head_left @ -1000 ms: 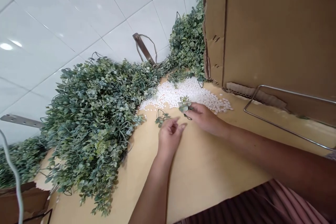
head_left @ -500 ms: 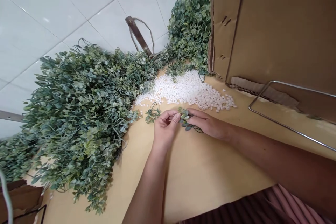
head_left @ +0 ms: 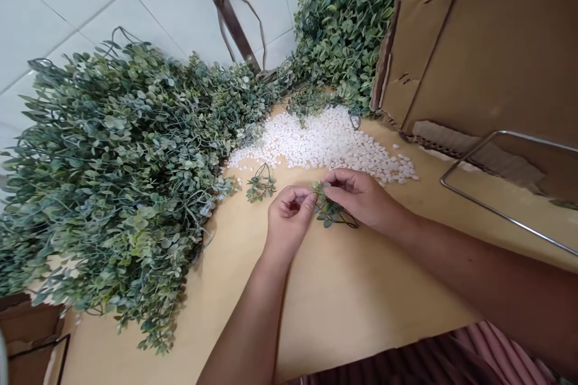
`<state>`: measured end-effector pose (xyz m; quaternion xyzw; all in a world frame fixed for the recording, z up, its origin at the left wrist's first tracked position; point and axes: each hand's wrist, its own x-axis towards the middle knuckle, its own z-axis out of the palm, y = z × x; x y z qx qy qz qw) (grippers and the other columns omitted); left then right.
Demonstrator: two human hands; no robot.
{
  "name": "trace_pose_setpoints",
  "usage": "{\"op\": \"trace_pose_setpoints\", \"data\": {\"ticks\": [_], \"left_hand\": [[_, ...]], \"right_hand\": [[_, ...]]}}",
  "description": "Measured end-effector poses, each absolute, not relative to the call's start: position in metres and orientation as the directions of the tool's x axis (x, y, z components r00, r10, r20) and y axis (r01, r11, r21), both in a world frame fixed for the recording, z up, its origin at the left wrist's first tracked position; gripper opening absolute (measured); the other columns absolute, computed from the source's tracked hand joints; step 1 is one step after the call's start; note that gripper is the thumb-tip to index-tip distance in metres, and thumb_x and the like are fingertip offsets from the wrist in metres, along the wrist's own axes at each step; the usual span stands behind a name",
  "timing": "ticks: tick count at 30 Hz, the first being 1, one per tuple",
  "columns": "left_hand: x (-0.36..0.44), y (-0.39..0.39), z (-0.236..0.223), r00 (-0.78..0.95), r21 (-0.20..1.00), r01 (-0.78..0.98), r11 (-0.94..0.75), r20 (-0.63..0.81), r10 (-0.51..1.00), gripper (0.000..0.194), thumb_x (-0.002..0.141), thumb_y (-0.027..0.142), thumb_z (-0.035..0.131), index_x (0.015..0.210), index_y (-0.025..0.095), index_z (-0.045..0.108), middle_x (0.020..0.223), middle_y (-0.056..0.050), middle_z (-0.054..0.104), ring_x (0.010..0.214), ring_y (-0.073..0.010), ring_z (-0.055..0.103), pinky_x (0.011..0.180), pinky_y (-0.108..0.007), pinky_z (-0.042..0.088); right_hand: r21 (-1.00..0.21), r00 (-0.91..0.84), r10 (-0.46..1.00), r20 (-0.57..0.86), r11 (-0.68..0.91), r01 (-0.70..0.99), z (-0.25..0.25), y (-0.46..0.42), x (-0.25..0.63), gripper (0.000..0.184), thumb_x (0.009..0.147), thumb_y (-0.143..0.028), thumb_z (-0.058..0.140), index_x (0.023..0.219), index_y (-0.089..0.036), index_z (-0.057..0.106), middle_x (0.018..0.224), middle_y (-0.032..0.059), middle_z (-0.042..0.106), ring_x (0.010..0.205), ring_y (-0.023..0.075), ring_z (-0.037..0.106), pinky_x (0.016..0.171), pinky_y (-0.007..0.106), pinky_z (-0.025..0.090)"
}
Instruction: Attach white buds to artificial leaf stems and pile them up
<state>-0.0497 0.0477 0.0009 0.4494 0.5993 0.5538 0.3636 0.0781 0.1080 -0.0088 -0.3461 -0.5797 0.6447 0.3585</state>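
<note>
Just in front of the white bits, my left hand (head_left: 291, 213) and my right hand (head_left: 354, 195) pinch a small sprig of artificial leaves (head_left: 329, 212) between them. The left thumb and forefinger close on the leafy tip; the right fingers grip it from the other side. Dark thin stems of the sprig stick out below the right hand. A second small sprig (head_left: 261, 185) lies on the table to the left of my left hand, touching neither. Behind the hands spreads a heap of small white plastic pieces (head_left: 311, 138).
A large pile of artificial greenery (head_left: 135, 168) covers the left side, with another bunch (head_left: 345, 24) at the back. A cardboard box (head_left: 497, 42) stands at right beside a bent metal wire frame (head_left: 501, 207). A metal strip with a cord (head_left: 237, 30) leans by the tiled wall (head_left: 171, 0).
The view has shifted a little closer. The right hand's fingers have lifted slightly, and more of the sprig's leaves and stems show below them. Both hands keep hold of it.
</note>
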Motion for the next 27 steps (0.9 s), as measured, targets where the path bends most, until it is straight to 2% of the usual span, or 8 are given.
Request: {"op": "trace_pose_setpoints", "data": {"ticks": [7, 10, 13, 15, 18, 21, 24, 27], "left_hand": [[-0.047, 0.045, 0.002, -0.369, 0.987, 0.152, -0.047, 0.100, 0.924, 0.015, 0.067, 0.026, 0.069, 0.066, 0.015, 0.058, 0.057, 0.003, 0.052, 0.054, -0.0076, 0.046, 0.053, -0.020, 0.038], [-0.048, 0.044, 0.001, -0.389, 0.986, 0.164, -0.038, 0.101, 0.916, 0.016, 0.066, 0.027, 0.069, 0.066, 0.016, 0.057, 0.059, 0.003, 0.053, 0.056, -0.0082, 0.047, 0.054, -0.020, 0.039], [-0.049, 0.046, 0.001, -0.375, 0.990, 0.140, 0.021, 0.033, 0.926, 0.017, 0.065, 0.028, 0.069, 0.065, 0.016, 0.056, 0.058, 0.002, 0.054, 0.055, -0.0082, 0.047, 0.053, -0.020, 0.039], [-0.051, 0.050, 0.001, -0.341, 0.985, 0.149, 0.084, -0.029, 0.940, 0.014, 0.065, 0.025, 0.068, 0.066, 0.016, 0.057, 0.060, 0.001, 0.057, 0.055, -0.0084, 0.049, 0.054, -0.020, 0.040], [-0.057, 0.060, 0.000, -0.342, 0.953, 0.269, 0.141, -0.042, 0.939, 0.007, 0.068, 0.021, 0.063, 0.072, 0.016, 0.061, 0.068, -0.002, 0.062, 0.060, -0.0100, 0.053, 0.059, -0.022, 0.043], [-0.063, 0.075, 0.000, -0.388, 0.836, 0.517, 0.184, 0.037, 0.921, 0.013, 0.074, 0.021, 0.057, 0.083, 0.016, 0.065, 0.076, -0.004, 0.064, 0.060, -0.0113, 0.053, 0.061, -0.025, 0.044], [-0.063, 0.092, 0.001, -0.358, 0.623, 0.757, 0.197, 0.144, 0.923, 0.019, 0.076, 0.022, 0.055, 0.091, 0.018, 0.067, 0.085, -0.006, 0.065, 0.068, -0.0144, 0.056, 0.067, -0.028, 0.045], [-0.058, 0.106, 0.001, -0.291, 0.425, 0.883, 0.197, 0.168, 0.942, 0.019, 0.078, 0.019, 0.054, 0.090, 0.020, 0.069, 0.091, -0.006, 0.065, 0.081, -0.0178, 0.059, 0.075, -0.029, 0.044]], "right_hand": [[-0.993, -0.410, 0.907, -0.096, -0.114, -0.021, -0.003, 0.112, 0.081, 0.004, 0.066, -0.019, 0.058, 0.063, -0.016, 0.058, 0.057, -0.0023, 0.056, 0.054, 0.0095, 0.050, 0.052, 0.022, 0.040], [-0.961, -0.353, 0.922, -0.162, -0.228, -0.156, 0.012, 0.119, 0.089, 0.007, 0.067, -0.015, 0.055, 0.060, -0.017, 0.054, 0.057, -0.0016, 0.057, 0.056, 0.0100, 0.054, 0.055, 0.022, 0.044], [-0.856, -0.346, 0.902, -0.257, -0.379, -0.351, 0.026, 0.123, 0.096, 0.009, 0.067, -0.014, 0.052, 0.059, -0.017, 0.048, 0.059, -0.0009, 0.059, 0.051, 0.0097, 0.055, 0.051, 0.023, 0.045], [-0.826, -0.391, 0.875, -0.285, -0.431, -0.364, 0.029, 0.122, 0.097, 0.009, 0.066, -0.014, 0.052, 0.060, -0.017, 0.046, 0.059, -0.0007, 0.058, 0.045, 0.0081, 0.050, 0.041, 0.019, 0.038], [-0.861, -0.500, 0.817, -0.287, -0.448, -0.239, 0.024, 0.118, 0.093, 0.010, 0.064, -0.012, 0.052, 0.056, -0.016, 0.046, 0.051, -0.0023, 0.052, 0.038, 0.0042, 0.037, 0.035, 0.016, 0.021], [-0.903, -0.568, 0.766, -0.300, -0.420, -0.089, 0.016, 0.114, 0.087, 0.014, 0.065, -0.011, 0.049, 0.052, -0.016, 0.045, 0.044, -0.0050, 0.043, 0.037, 0.0034, 0.030, 0.036, 0.016, 0.018], [-0.934, -0.573, 0.763, -0.300, -0.356, 0.016, 0.009, 0.114, 0.084, 0.013, 0.066, -0.013, 0.051, 0.054, -0.016, 0.047, 0.044, -0.0055, 0.043, 0.040, 0.0046, 0.035, 0.039, 0.017, 0.025], [-0.954, -0.591, 0.762, -0.264, -0.298, 0.042, 0.004, 0.117, 0.083, 0.009, 0.066, -0.016, 0.054, 0.058, -0.016, 0.049, 0.047, -0.0064, 0.043, 0.043, 0.0056, 0.038, 0.042, 0.017, 0.031]]}}
